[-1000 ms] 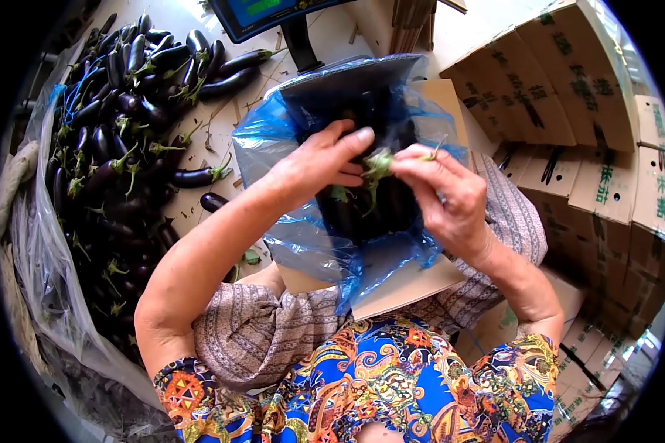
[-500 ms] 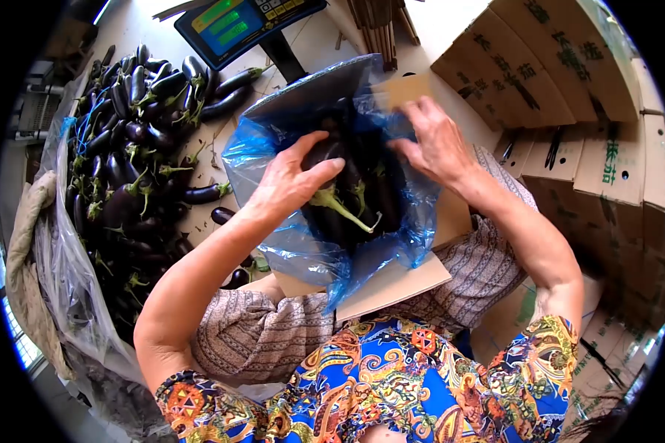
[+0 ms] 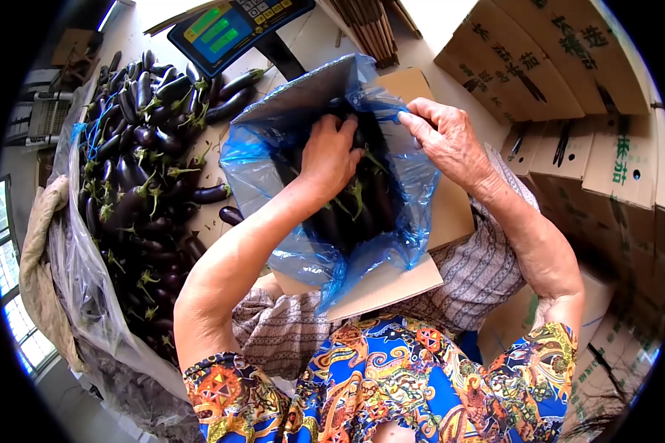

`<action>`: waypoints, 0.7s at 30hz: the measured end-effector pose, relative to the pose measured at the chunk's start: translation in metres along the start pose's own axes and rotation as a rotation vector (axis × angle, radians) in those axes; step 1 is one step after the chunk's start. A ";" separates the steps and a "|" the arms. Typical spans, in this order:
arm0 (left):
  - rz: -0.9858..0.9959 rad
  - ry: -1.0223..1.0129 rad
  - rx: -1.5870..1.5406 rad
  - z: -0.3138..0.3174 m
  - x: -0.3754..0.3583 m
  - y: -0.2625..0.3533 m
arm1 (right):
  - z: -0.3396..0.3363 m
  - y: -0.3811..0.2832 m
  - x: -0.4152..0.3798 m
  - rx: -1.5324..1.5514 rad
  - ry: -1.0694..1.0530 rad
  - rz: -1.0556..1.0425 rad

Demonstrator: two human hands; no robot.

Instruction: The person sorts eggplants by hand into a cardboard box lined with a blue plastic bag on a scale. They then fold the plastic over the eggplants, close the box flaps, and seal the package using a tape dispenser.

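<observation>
Your left hand (image 3: 331, 153) is pressing flat, unclenched, on the eggplants (image 3: 362, 207) in the box (image 3: 451, 214). Your right hand (image 3: 445, 140) is pinching the blue liner (image 3: 414, 159).

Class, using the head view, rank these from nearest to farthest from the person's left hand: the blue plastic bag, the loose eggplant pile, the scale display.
From the left hand:
1. Blue plastic bag, around it, lining the box.
2. Loose eggplant pile, off to the left.
3. Scale display, at top, beyond the box.
</observation>
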State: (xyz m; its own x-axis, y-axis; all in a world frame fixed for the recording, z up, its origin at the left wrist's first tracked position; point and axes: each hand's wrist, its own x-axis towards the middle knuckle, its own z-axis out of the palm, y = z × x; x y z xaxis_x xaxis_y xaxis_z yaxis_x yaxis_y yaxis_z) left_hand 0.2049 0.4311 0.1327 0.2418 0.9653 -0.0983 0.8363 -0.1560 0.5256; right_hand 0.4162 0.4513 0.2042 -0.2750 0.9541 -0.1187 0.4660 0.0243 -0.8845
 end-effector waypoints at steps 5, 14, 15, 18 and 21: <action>0.010 0.010 -0.101 0.000 -0.006 -0.010 | 0.013 -0.014 -0.007 -0.045 -0.125 -0.135; 0.516 0.045 0.445 0.006 0.010 -0.018 | 0.013 0.001 0.001 0.086 -0.046 -0.033; 0.563 0.032 0.459 -0.001 0.010 -0.019 | 0.010 -0.002 0.002 0.055 -0.031 -0.025; 0.516 0.164 0.307 -0.049 0.007 -0.014 | 0.001 0.002 0.005 0.087 -0.006 0.008; 0.412 0.149 0.017 -0.090 -0.005 -0.012 | -0.001 0.007 0.008 0.129 0.014 0.005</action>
State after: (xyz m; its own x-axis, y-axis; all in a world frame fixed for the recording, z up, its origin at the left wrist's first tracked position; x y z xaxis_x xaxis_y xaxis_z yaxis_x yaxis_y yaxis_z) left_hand 0.1495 0.4464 0.2025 0.4845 0.8412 0.2399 0.6934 -0.5365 0.4810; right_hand 0.4185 0.4599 0.1972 -0.2608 0.9582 -0.1173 0.3546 -0.0179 -0.9349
